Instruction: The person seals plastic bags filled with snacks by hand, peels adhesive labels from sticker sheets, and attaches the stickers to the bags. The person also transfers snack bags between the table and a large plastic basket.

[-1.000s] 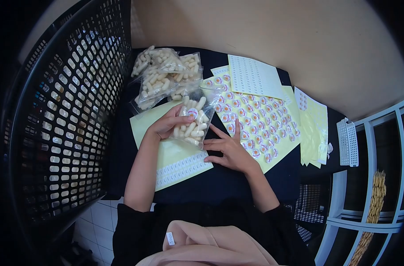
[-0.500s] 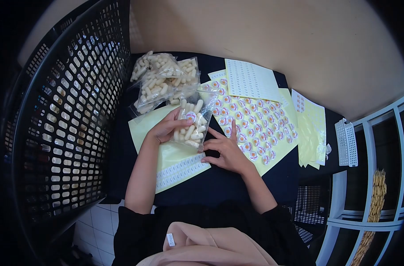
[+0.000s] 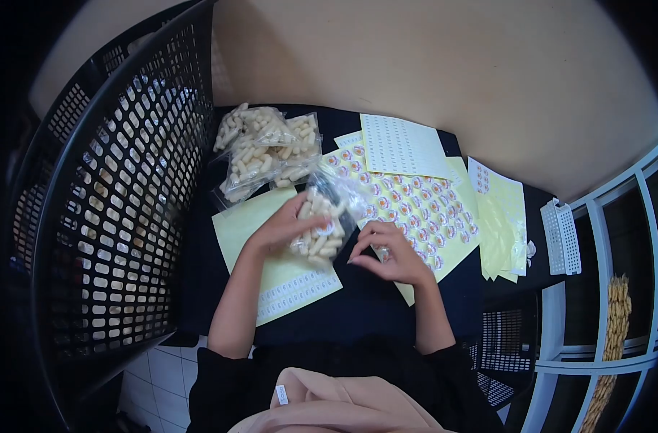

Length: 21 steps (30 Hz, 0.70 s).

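Note:
My left hand [image 3: 280,225] grips a clear plastic bag of pale, stick-shaped pieces [image 3: 319,249], thumb lying across its front. A round label [image 3: 327,228] shows on the bag near that thumb; the bag is blurred. To its right, apart from the bag, my right hand [image 3: 395,258] is pinched, thumb against fingertips. Something small and pale may be at those fingertips, too small to name. Under the bag lies a yellowish sheet [image 3: 235,238] with rows of small printed labels [image 3: 296,294]. Beside my right hand is a sheet of round stickers [image 3: 415,209].
Several filled bags [image 3: 260,148] are heaped at the back left. A tall black perforated basket [image 3: 119,209] stands at the left. A white label sheet [image 3: 404,144] overlaps the sticker sheet. More yellow sheets [image 3: 498,231] and a white basket [image 3: 560,234] lie to the right.
My right hand has gone from spread fingers near the small labels to a pinch. The bag has shifted slightly right and tilted in my left hand. The view has tipped a little.

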### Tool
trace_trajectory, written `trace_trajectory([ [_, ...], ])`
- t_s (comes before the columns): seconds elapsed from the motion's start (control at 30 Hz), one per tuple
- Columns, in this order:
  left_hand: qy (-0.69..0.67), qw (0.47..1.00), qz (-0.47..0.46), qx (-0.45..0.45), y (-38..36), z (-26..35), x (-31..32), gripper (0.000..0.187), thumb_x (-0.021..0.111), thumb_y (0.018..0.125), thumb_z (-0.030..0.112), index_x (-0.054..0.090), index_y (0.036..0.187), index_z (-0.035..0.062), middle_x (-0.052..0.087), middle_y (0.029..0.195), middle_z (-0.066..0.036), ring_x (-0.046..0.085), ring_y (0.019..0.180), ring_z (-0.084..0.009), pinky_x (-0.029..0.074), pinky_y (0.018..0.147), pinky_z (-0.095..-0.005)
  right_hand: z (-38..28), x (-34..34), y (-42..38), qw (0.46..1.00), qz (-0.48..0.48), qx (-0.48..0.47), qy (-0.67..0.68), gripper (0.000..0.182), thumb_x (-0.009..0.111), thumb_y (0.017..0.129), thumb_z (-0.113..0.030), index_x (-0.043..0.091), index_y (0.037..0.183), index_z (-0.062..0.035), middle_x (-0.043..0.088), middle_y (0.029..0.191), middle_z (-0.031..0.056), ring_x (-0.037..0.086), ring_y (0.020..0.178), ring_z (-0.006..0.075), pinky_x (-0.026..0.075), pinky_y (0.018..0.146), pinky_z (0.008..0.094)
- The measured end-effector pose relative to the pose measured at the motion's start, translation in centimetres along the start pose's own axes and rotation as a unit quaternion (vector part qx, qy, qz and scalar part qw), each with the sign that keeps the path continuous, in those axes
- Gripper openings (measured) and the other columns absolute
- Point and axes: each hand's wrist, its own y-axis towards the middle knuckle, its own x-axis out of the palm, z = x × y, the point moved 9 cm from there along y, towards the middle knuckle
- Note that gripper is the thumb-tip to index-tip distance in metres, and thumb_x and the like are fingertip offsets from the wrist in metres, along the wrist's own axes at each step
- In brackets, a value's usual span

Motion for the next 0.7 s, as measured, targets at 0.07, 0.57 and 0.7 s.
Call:
trace_trajectory([
  [0.07, 0.17, 0.978, -0.114, -0.032, -0.9, 0.0, 2.2, 0.053, 0.068, 0.07, 0.025, 0.044, 0.112, 0.0016, 0.055, 0.1, -0.007, 0.054, 0.087, -0.0114, 0.043, 0.077, -0.0239, 0.3, -2.1, -0.4, 0.997, 0.068, 0.01, 0.02, 0.007, 0.064, 0.068, -0.006, 0.059, 0.07, -0.0033, 0.05, 0.075, 0.0027, 0.049, 0.08, 0.0158, 0.037, 0.072, 0.0258],
  [0.57, 0.124, 0.936, -0.331, -0.006, -3.6, -0.3, 7.3, 0.05, 0.07, 0.067, 0.009, 0.043, 0.108, 0.0011, 0.057, 0.093, -0.005, 0.053, 0.088, -0.0109, 0.04, 0.082, -0.0237, -0.5, -0.2, 0.2, 0.993, 0.072, 0.008, -0.09, 0.008, 0.051, 0.075, -0.005, 0.047, 0.079, 0.0004, 0.045, 0.097, 0.0112, 0.049, 0.09, 0.024, 0.039, 0.078, 0.0317],
  [0.7, 0.097, 0.936, -0.332, -0.064, -3.3, -1.5, 7.3, 0.038, 0.061, 0.076, 0.008, 0.044, 0.109, 0.0003, 0.057, 0.1, -0.008, 0.053, 0.096, -0.0116, 0.04, 0.087, -0.0248, -0.2, 0.3, 0.1, 0.996, 0.05, 0.024, -0.072, 0.006, 0.052, 0.075, -0.003, 0.048, 0.077, 0.0011, 0.045, 0.095, 0.0112, 0.051, 0.083, 0.0217, 0.041, 0.073, 0.0298],
])
